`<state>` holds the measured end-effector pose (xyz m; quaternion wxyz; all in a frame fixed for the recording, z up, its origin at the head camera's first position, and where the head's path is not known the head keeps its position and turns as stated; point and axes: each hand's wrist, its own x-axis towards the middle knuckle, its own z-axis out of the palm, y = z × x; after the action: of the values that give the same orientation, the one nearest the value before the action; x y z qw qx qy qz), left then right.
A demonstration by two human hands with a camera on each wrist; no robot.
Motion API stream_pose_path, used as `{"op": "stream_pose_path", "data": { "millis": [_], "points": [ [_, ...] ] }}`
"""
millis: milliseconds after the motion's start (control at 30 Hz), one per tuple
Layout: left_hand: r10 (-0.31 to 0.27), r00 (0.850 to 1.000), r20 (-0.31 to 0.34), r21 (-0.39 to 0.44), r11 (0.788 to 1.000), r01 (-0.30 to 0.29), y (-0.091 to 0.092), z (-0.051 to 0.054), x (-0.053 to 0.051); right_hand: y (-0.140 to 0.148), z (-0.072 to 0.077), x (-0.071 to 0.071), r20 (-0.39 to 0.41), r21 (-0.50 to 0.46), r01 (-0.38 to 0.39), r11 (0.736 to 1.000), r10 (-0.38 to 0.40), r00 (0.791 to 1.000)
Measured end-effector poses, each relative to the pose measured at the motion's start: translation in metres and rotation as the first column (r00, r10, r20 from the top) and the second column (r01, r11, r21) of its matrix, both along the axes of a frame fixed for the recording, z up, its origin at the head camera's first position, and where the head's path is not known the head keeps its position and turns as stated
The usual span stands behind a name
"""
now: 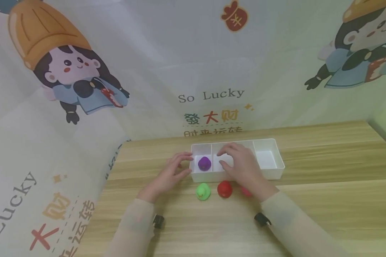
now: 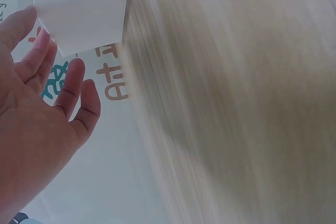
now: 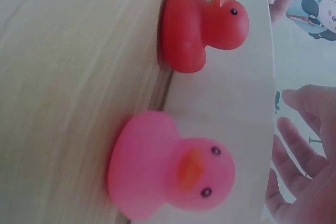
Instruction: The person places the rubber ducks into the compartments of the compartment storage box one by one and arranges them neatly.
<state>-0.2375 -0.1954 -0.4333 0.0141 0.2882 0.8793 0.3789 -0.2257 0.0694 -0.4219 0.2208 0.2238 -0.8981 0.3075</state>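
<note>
A white tray [image 1: 238, 176] with three compartments stands on the table, and a purple rubber duck [image 1: 204, 164] sits in its left compartment. My left hand [image 1: 172, 173] is at the tray's left end, its loosely bent fingertips touching or very near the wall. Over the middle compartment hovers my right hand [image 1: 241, 162], thumb and fingers apart with nothing between them. In front of the tray stand a green rubber duck [image 1: 203, 191], a red rubber duck [image 1: 224, 189] and a pink rubber duck [image 3: 170, 166]. The right wrist partly hides the pink one in the head view.
The wood-grain table [image 1: 325, 167] extends to both sides of the tray. Behind it and on the left hangs a pale cloth [image 1: 154, 71] printed with cartoon figures and lettering. Each forearm wears a black strap piece [image 1: 158, 221] over the sleeve.
</note>
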Motion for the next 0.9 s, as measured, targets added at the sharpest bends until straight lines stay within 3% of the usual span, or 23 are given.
{"op": "stream_pose_path", "data": {
  "millis": [900],
  "points": [
    [0.007, 1.0, -0.002, -0.012, 1.0, -0.007, 0.001, 0.0, -0.001, 0.031, 0.001, 0.022, -0.029, -0.017, -0.001, 1.0, 0.001, 1.0]
  ]
}}
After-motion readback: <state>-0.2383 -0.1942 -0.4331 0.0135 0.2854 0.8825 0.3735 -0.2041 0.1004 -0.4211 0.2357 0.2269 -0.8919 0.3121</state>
